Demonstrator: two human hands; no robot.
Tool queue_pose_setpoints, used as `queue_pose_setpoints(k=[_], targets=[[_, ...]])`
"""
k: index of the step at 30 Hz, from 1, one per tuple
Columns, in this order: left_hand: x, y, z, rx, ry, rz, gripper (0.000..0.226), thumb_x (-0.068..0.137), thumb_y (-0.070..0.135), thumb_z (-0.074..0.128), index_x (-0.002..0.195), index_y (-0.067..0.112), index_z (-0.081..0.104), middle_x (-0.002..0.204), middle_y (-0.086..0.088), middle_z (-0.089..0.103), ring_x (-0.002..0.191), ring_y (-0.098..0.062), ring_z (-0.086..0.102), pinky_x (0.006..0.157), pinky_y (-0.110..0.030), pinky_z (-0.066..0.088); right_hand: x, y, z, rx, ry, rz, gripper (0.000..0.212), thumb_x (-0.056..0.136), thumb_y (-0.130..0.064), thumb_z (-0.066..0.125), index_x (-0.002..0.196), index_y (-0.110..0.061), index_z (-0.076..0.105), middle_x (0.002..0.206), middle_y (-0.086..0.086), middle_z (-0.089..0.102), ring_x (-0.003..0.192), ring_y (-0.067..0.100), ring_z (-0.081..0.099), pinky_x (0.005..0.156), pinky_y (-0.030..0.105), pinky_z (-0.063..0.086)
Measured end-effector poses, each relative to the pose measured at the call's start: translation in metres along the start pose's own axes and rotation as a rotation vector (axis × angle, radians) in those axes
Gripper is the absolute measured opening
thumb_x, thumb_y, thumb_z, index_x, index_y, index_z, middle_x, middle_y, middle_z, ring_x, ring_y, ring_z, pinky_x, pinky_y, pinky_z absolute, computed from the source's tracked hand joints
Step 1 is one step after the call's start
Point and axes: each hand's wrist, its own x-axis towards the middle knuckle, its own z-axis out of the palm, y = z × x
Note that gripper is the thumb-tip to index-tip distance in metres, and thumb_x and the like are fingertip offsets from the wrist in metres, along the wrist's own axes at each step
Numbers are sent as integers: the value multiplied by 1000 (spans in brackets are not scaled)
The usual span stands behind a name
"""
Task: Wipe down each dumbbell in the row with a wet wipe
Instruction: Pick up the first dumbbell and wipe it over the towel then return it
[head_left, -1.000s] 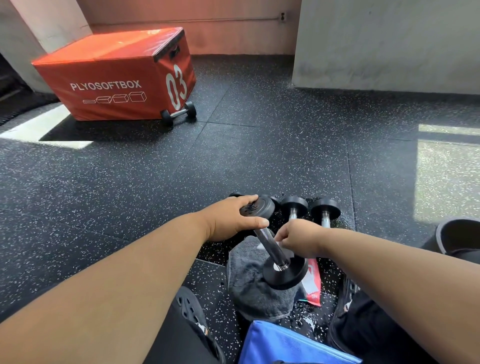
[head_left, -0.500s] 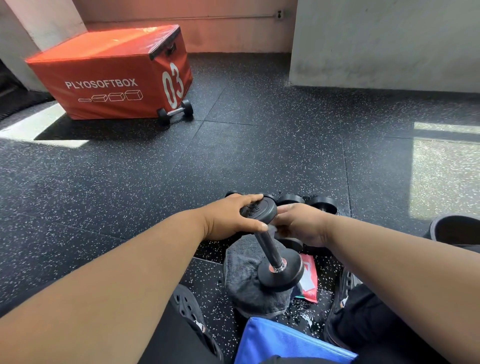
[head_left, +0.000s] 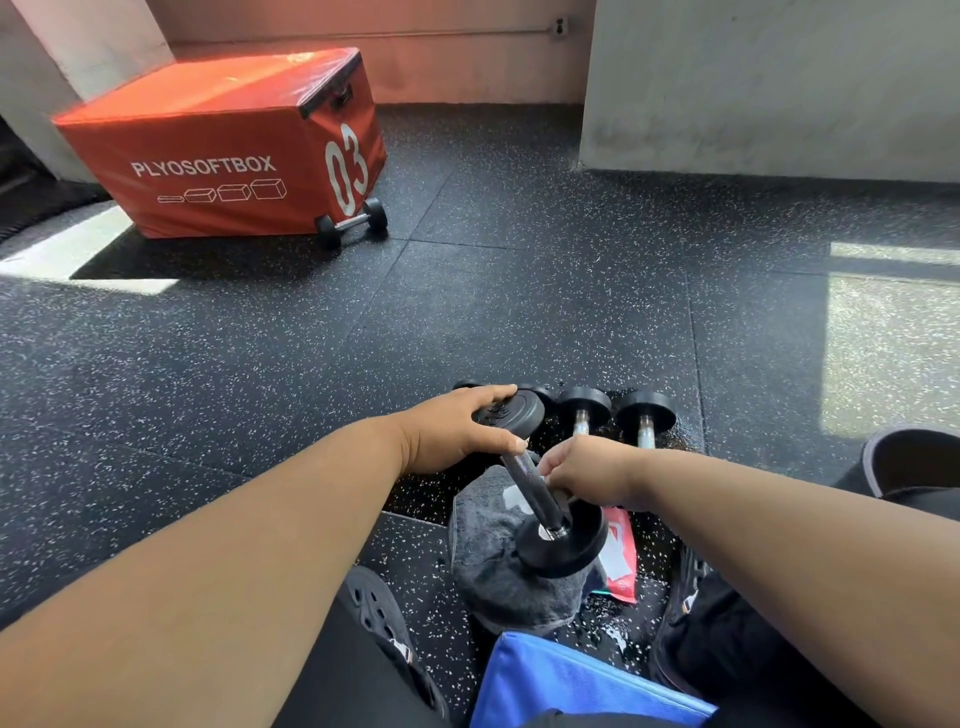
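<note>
Four dumbbells can be clearly counted: one tilted dumbbell (head_left: 540, 486) at lower centre, two dumbbells (head_left: 615, 410) in the row behind it, and a fourth dumbbell (head_left: 352, 222) beside the orange box (head_left: 218, 140) at upper left. "PLYOSOFTBOX" and "03" are printed on that box. The tilted dumbbell's upper head is gripped by the left hand (head_left: 457, 431), its handle is pinched by the right hand (head_left: 587, 467), and its lower head is rested on a grey towel (head_left: 493, 561).

The right hand (head_left: 584, 470) covers whatever it presses against the handle of the tilted dumbbell (head_left: 540, 493); no wipe can be made out. The two dumbbells in the row (head_left: 615, 415) show only their far heads and part of their handles; the near ends lie behind the right hand and forearm. A further dark head (head_left: 467, 385) behind the left hand (head_left: 457, 431) is mostly concealed. The blue bag (head_left: 571, 686) and black shoe (head_left: 384, 623) are cut off by the bottom edge
</note>
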Motion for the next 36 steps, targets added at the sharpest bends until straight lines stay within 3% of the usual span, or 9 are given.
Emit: queue_pose_setpoints(k=[4, 8, 13, 16, 19, 22, 24, 31, 36], targets=[[-2, 2, -1, -16, -19, 25, 108, 66, 65, 81, 163, 46, 38, 165, 10, 43, 147, -9, 44, 126, -38, 34, 0, -10, 4, 148, -29, -72, 29, 91, 7, 54, 82, -10, 76, 72, 5, 66, 64, 15, 55, 66, 31, 50], [-2, 4, -1, -18, -33, 40, 101, 74, 54, 83, 164, 42, 39, 161, 9, 47, 141, -8, 49, 118, -30, 37, 1, -18, 4, 576, -22, -87, 33, 95, 7, 58, 75, -13, 75, 74, 9, 59, 62, 14, 52, 61, 26, 47], [-2, 6, -3, -6, -33, 15, 99, 74, 57, 83, 162, 46, 40, 157, 11, 49, 136, -10, 53, 120, -34, 39, 7, -28, 1, 853, -100, -121, 23, 100, -2, 60, 117, 4, 74, 89, 8, 68, 70, 12, 63, 71, 27, 55], [-3, 11, -1, 14, -33, 14, 90, 88, 45, 85, 165, 41, 38, 155, 11, 48, 133, -8, 51, 112, -26, 37, 6, -26, -3, 914, -135, -128, 27, 100, -6, 61, 122, 1, 74, 79, 3, 66, 67, 11, 61, 75, 27, 54], [-1, 12, 0, 17, 2, -8, 90, 90, 51, 83, 166, 38, 37, 157, 7, 49, 132, -10, 53, 106, -25, 37, 7, -20, -9, 745, 42, -90, 21, 96, -4, 60, 108, -5, 78, 84, 6, 67, 77, 21, 61, 77, 36, 57], [2, 3, 0, -13, 23, -70, 106, 72, 80, 81, 162, 47, 38, 158, 2, 50, 133, -18, 58, 115, -37, 45, 4, -18, -14, 103, 260, -68, 20, 97, -13, 59, 91, -23, 76, 82, -2, 73, 74, 17, 65, 65, 28, 54], [1, -2, 0, -32, 40, -106, 112, 67, 85, 79, 163, 45, 37, 159, -1, 51, 136, -20, 57, 119, -44, 44, 2, -15, -12, -122, 225, -56, 21, 96, -14, 59, 93, -24, 78, 86, -3, 76, 82, 18, 70, 70, 30, 58], [2, 8, 9, -89, 119, -220, 107, 72, 91, 71, 160, 37, 42, 142, 7, 60, 123, -19, 62, 112, -39, 46, -13, -23, -5, -209, 214, -43, 26, 91, -15, 58, 89, -26, 81, 86, -6, 78, 86, 17, 71, 81, 34, 60], [-1, 6, 12, -208, 153, -251, 116, 55, 95, 72, 152, 34, 51, 129, 5, 69, 112, -19, 70, 109, -45, 54, -16, -36, -2, -142, 314, -115, 22, 94, -21, 65, 80, -32, 79, 69, -12, 71, 71, 13, 67, 69, 28, 54]])
